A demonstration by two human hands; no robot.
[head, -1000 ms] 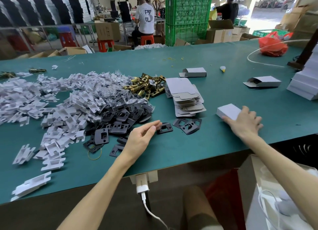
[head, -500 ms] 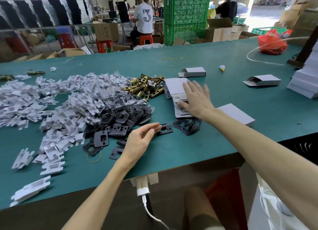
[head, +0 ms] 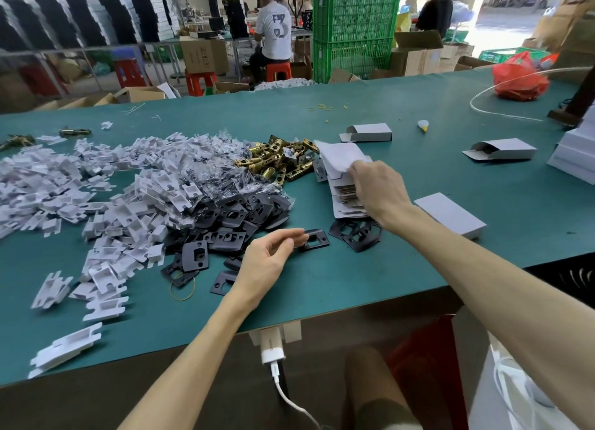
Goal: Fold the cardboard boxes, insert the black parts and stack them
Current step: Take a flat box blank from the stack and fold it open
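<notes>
My right hand (head: 376,188) rests on a stack of flat cardboard blanks (head: 346,204) and pinches the top blank (head: 341,156), whose near edge is lifted. A closed white box (head: 450,215) lies on the green table (head: 418,268), to the right of that wrist. Near the front edge, my left hand (head: 267,262) lies on the table, its thumb and fingertips pinching the left end of a flat black plate (head: 317,240). A few more black plates (head: 357,235) lie under my right wrist, and a big heap of them (head: 231,217) sits to the left.
White plastic inserts (head: 96,188) cover the table's left half. Brass latches (head: 277,159) are piled behind the black heap. Two half-folded boxes (head: 367,132) (head: 502,149) lie farther back, finished white boxes (head: 576,159) stack at the right edge, a red bag (head: 518,78) beyond. People work behind.
My right hand left the closed box, swung left to the stack of blanks and now grips the top one. My left hand has stayed by the black plate.
</notes>
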